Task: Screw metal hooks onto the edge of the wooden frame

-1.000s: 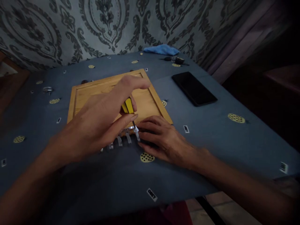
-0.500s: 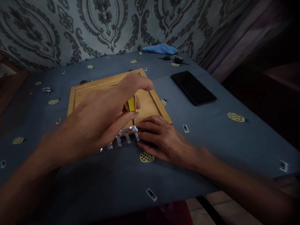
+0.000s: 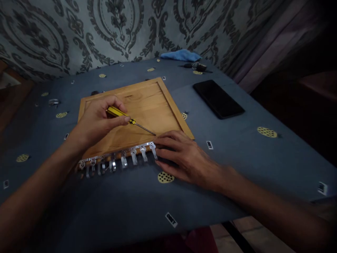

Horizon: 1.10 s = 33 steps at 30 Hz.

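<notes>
My left hand (image 3: pixel 98 119) is closed around the yellow handle of a screwdriver (image 3: pixel 119 113). The steel shaft slants down to the right, its tip over the board, just behind the right end of a metal hook rail (image 3: pixel 129 151). This shiny rail with several curved hooks runs along the near edge of a framed wooden board (image 3: pixel 144 102). At the board's near right corner, my right hand (image 3: pixel 184 154) grips the edge, fingers on top and thumb at the front, beside the last hook. The corner itself is hidden under that hand.
A black phone (image 3: pixel 218 99) lies right of the board on the blue patterned tablecloth (image 3: pixel 210 182). Farther back are a blue cloth (image 3: pixel 181 55) and a dark tool-like object (image 3: pixel 198 66). A small metal piece (image 3: pixel 54 102) sits at the left. A patterned curtain (image 3: pixel 118 28) hangs behind.
The screwdriver, upright over the rail's right end before, has been lifted off and tilted as my left hand moved left. More of the board and rail shows. My right hand stays put.
</notes>
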Each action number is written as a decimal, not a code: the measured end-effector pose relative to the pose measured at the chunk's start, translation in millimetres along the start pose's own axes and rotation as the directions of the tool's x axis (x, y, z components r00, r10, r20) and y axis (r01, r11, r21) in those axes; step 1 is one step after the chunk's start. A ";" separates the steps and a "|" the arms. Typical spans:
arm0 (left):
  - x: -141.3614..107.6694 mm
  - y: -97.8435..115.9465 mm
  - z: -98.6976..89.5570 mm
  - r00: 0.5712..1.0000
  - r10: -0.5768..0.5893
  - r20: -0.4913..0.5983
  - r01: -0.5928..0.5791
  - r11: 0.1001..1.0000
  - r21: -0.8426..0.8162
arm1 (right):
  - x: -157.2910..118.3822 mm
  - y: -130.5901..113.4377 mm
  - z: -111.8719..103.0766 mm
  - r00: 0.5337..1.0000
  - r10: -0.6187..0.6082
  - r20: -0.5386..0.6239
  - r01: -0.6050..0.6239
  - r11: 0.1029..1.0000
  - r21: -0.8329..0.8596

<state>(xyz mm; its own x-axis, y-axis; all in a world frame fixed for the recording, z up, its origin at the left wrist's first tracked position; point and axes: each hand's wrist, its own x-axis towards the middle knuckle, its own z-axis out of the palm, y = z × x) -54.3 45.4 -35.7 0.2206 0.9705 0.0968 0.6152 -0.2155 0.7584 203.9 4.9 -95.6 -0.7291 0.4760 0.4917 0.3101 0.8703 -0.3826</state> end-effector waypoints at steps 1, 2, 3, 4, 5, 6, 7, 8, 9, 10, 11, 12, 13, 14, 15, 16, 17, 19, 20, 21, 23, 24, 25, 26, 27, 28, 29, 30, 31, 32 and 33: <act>2.0 -7.4 -3.4 0.999 0.002 0.054 -0.003 1.000 0.017 | 0.0 0.0 -0.1 1.000 0.002 0.003 -0.002 1.000 0.002; 3.3 -13.6 -6.1 0.994 0.012 0.112 -0.017 0.999 0.038 | 0.0 0.2 -0.1 1.000 0.004 0.004 -0.004 1.000 0.004; 3.9 -18.5 -7.9 0.987 0.025 0.160 -0.035 0.998 0.056 | -0.1 0.4 0.0 1.000 0.003 0.001 -0.003 1.000 0.006; 4.0 -22.2 -8.5 0.977 0.042 0.207 -0.059 0.995 0.079 | -0.3 0.6 0.2 1.000 0.001 -0.001 -0.001 1.000 0.008; 3.8 -25.0 -8.3 0.968 0.053 0.244 -0.080 0.992 0.099 | -0.4 0.8 0.4 1.000 -0.002 -0.006 0.002 1.000 0.009; 3.4 -27.0 -7.5 0.962 0.059 0.268 -0.094 0.988 0.119 | -0.6 1.0 0.6 1.000 -0.005 -0.010 0.006 1.000 0.010; 3.0 -28.4 -6.4 0.957 0.063 0.282 -0.106 0.985 0.140 | -0.8 1.2 0.8 1.000 -0.007 -0.011 0.007 1.000 0.009; 2.6 -29.3 -5.5 0.953 0.068 0.295 -0.121 0.979 0.164 | -0.9 1.3 1.0 1.000 -0.007 -0.012 0.007 1.000 0.008; 2.2 -29.7 -4.9 0.949 0.075 0.306 -0.138 0.972 0.189 | -1.0 1.3 1.2 1.000 -0.006 -0.012 0.006 1.000 0.008; 1.7 -29.4 -4.7 0.946 0.084 0.313 -0.157 0.964 0.215 | -1.0 1.3 1.4 1.000 -0.004 -0.011 0.004 1.000 0.008; 0.7 -28.3 -4.9 0.944 0.094 0.316 -0.175 0.955 0.240 | -1.0 1.2 1.5 1.000 -0.003 -0.010 0.003 1.000 0.009; -1.1 -26.2 -5.4 0.943 0.104 0.315 -0.192 0.945 0.264 | -0.9 1.2 1.5 1.000 -0.002 -0.007 0.002 1.000 0.011; -4.0 -22.9 -5.8 0.943 0.113 0.312 -0.206 0.936 0.285 | -0.8 1.2 1.6 1.000 -0.003 -0.007 0.003 1.000 0.012; -8.3 -18.4 -5.7 0.946 0.122 0.300 -0.218 0.925 0.313 | -0.7 1.2 1.7 1.000 -0.003 -0.005 0.003 1.000 0.011; -14.1 -12.9 -4.9 0.950 0.130 0.285 -0.228 0.911 0.343 | -0.6 1.3 1.7 1.000 -0.004 -0.006 0.004 1.000 0.009; -21.2 -6.5 -2.9 0.953 0.134 0.270 -0.232 0.899 0.372 | -0.6 1.5 1.7 1.000 -0.003 -0.006 0.003 1.000 0.006; -29.5 0.1 0.3 0.958 0.147 0.248 -0.242 0.877 0.415 | -0.6 1.7 1.8 1.000 -0.002 -0.007 0.002 1.000 0.004; -47.1 12.4 10.1 0.958 0.148 0.245 -0.248 0.858 0.450 | -0.8 2.2 2.1 1.000 -0.002 -0.008 0.002 1.000 0.005; -55.4 17.1 16.2 0.956 0.156 0.250 -0.262 0.839 0.477 | -1.0 2.4 2.4 1.000 -0.004 -0.008 0.004 1.000 0.008; -62.6 20.7 22.5 0.955 0.162 0.249 -0.272 0.815 0.512 | -1.2 2.5 2.7 1.000 -0.006 -0.011 0.006 1.000 0.011; -72.2 24.0 34.2 0.958 0.175 0.225 -0.276 0.771 0.574 | -1.4 2.4 3.4 1.000 -0.009 -0.021 0.009 1.000 0.011; -74.6 24.2 38.8 0.961 0.181 0.210 -0.272 0.761 0.588 | -1.5 2.2 3.6 1.000 -0.009 -0.024 0.009 1.000 0.010; -75.5 23.7 42.5 0.964 0.182 0.192 -0.262 0.763 0.591 | -1.5 1.9 3.8 1.000 -0.008 -0.027 0.009 1.000 0.011; -75.4 22.9 45.3 0.968 0.179 0.177 -0.249 0.774 0.582 | -1.5 1.6 3.9 1.000 -0.007 -0.028 0.007 1.000 0.014; -74.6 22.0 47.1 0.973 0.165 0.164 -0.230 0.791 0.566 | -1.4 1.3 3.8 1.000 -0.005 -0.024 0.005 1.000 0.018; -73.5 21.3 48.2 0.978 0.142 0.154 -0.204 0.812 0.547 | -1.3 1.1 3.7 1.000 -0.002 -0.019 0.003 1.000 0.022; -72.5 20.9 48.8 0.982 0.119 0.147 -0.180 0.832 0.525 | -1.2 1.0 3.5 1.000 0.001 -0.014 -0.001 1.000 0.024; -71.8 20.7 49.0 0.985 0.098 0.145 -0.158 0.850 0.502 | -1.1 0.9 3.2 1.000 0.005 -0.009 -0.004 1.000 0.026; -71.5 20.8 49.0 0.986 0.081 0.144 -0.141 0.866 0.480 | -1.0 0.9 2.9 1.000 0.005 -0.006 -0.005 1.000 0.026; -71.6 21.0 48.9 0.987 0.070 0.142 -0.128 0.879 0.460 | -1.0 0.9 2.6 1.000 0.005 -0.003 -0.005 1.000 0.025; -71.9 21.3 48.9 0.989 0.058 0.139 -0.115 0.888 0.446 | -0.9 0.9 2.3 1.000 0.005 -0.001 -0.004 1.000 0.024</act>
<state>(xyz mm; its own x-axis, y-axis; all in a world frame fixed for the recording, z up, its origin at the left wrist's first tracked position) -20.2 -34.3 -58.1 0.3591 0.9319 0.0506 0.8582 -0.3510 0.3745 203.4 4.9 -98.1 -0.7270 0.4801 0.4910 0.2988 0.8649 -0.4033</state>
